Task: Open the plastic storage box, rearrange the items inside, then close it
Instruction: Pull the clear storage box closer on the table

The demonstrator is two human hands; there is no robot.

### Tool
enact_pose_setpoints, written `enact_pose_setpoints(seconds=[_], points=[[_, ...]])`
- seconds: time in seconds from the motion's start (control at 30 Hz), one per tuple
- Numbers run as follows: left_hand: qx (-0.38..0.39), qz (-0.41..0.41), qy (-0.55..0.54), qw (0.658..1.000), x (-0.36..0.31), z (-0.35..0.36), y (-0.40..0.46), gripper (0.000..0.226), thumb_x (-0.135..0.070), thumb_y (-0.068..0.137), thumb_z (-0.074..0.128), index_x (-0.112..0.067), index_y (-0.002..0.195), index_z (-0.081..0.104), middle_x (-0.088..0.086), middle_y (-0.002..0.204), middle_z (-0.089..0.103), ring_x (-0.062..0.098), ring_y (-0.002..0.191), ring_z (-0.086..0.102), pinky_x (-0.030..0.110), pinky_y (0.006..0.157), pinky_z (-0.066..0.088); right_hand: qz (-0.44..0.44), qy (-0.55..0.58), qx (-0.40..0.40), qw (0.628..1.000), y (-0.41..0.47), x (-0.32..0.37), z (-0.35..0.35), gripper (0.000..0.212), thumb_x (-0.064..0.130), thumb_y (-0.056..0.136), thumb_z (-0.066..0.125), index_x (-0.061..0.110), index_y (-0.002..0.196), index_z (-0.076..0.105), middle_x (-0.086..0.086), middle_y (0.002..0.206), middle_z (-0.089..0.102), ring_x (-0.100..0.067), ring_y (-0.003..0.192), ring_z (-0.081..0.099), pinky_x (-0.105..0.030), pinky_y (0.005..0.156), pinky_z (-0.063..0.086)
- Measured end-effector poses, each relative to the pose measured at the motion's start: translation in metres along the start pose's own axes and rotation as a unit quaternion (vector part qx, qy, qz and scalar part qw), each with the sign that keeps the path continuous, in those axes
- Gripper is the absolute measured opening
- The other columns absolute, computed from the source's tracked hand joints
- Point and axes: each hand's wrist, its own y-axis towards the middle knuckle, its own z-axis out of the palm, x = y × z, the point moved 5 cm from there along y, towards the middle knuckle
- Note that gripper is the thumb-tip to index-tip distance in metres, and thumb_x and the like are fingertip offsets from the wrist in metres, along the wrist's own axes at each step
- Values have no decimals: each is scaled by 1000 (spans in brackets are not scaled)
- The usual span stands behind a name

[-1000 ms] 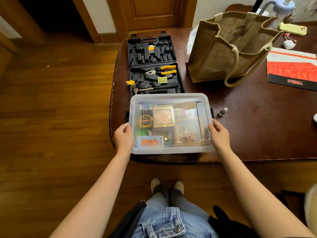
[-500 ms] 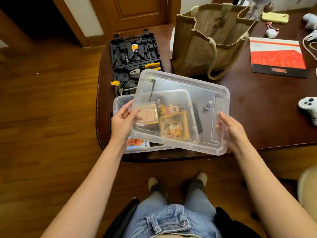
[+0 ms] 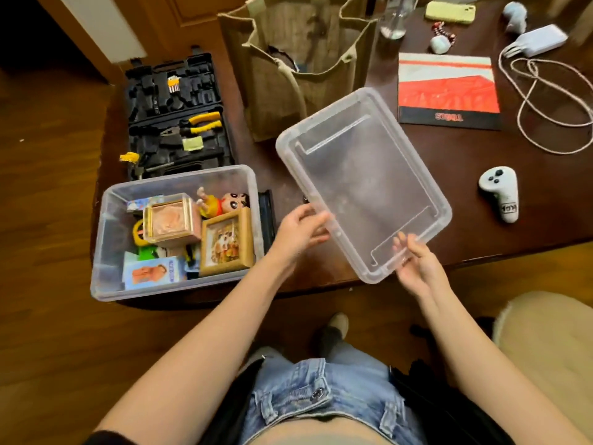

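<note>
Lid (image 3: 362, 184): clear, smooth plastic with a slight frosted haze. Box (image 3: 109, 226): the same translucent plastic. Table (image 3: 529, 232): dark polished wood (glossy, reflective). Floor (image 3: 48, 203): varnished wood boards. Bag (image 3: 288, 65): coarse woven cloth, matt. Tool case (image 3: 173, 117): black matt moulded plastic. Shorts (image 3: 321, 396): blue denim.

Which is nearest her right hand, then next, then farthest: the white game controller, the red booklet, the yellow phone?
From the right hand:
1. White game controller, to its right.
2. Red booklet, beyond the lid it holds.
3. Yellow phone, at the far edge.
</note>
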Motion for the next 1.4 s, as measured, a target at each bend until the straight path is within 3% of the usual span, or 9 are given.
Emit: enact_pose_setpoints(seconds=[0.17, 0.27, 0.43, 0.53, 0.67, 0.83, 1.07, 1.27, 1.4], points=[[12, -62, 128, 990, 43, 50, 22, 50, -10, 95, 54, -10, 142, 34, 16, 122, 61, 27, 110, 62, 40, 99, 48, 53, 62, -40, 996, 16, -3, -36, 24, -2, 96, 43, 10, 116, 49, -7, 99, 62, -18, 99, 62, -30, 94, 48], [16, -87, 154, 984, 63, 61, 30, 49, -8, 96, 52, -11, 142, 37, 12, 121, 60, 22, 110, 60, 30, 94, 50, 77, 75, -71, 992, 24, -4, -52, 32, -3, 96, 41, 12, 124, 47, -6, 109, 62, -21, 122, 52, -33, 89, 48], [-12, -130, 136, 982, 88, 61, 40, 45, -6, 96, 49, -8, 141, 42, 9, 120, 62, 20, 109, 61, 29, 92, 51, 92, 34, -93, 991, 37, -7, -66, 35, -4, 96, 40, 6, 129, 46, -12, 123, 59, -25, 128, 48, -36, 97, 44], [-23, -153, 123, 980, 96, 57, 45, 46, -11, 97, 50, -10, 142, 41, 9, 126, 60, 20, 108, 62, 32, 92, 52, 87, -35, -92, 991, 45, -5, -68, 31, -1, 96, 44, 3, 126, 49, -14, 131, 54, -24, 113, 59, -36, 96, 46], [-53, -162, 111, 979, 95, 51, 51, 45, -10, 99, 46, -11, 143, 38, 7, 134, 56, 15, 102, 60, 23, 80, 51, 108, -266, -85, 954, 51, -6, -68, 13, 17, 95, 54, 9, 105, 57, -10, 103, 68, -18, 84, 69, -29, 70, 58], [-70, -166, 114, 977, 94, 49, 57, 44, -8, 99, 44, -9, 143, 38, 9, 135, 54, 22, 118, 55, 30, 94, 49, 132, -426, -90, 891, 56, -7, -69, 22, 25, 98, 49, 6, 103, 60, -7, 87, 70, -19, 75, 69, -28, 68, 57], [-110, -165, 178, 964, 91, 38, 54, 40, -12, 96, 48, -13, 136, 45, 6, 138, 48, 20, 124, 48, 39, 106, 41, 186, -489, -54, 850, 52, -7, -61, 24, 19, 98, 43, 5, 93, 62, -13, 98, 70, -21, 74, 68, -27, 63, 54], [6, -66, 208, 976, 32, 26, 29, 25, -17, 100, 43, -15, 119, 59, 2, 105, 68, 12, 86, 67, 25, 81, 52, 131, -509, 19, 850, 44, -12, 0, 20, 14, 98, 44, 3, 96, 61, -9, 79, 67, -15, 62, 64, -23, 60, 52], [-34, 41, 168, 984, -19, -13, 10, 23, -6, 100, 40, -9, 113, 59, 4, 93, 65, 13, 74, 64, 18, 66, 52, 72, -523, 92, 844, 39, -31, 74, 19, 9, 97, 45, 5, 87, 60, -5, 69, 66, -7, 46, 61, -18, 51, 51]])
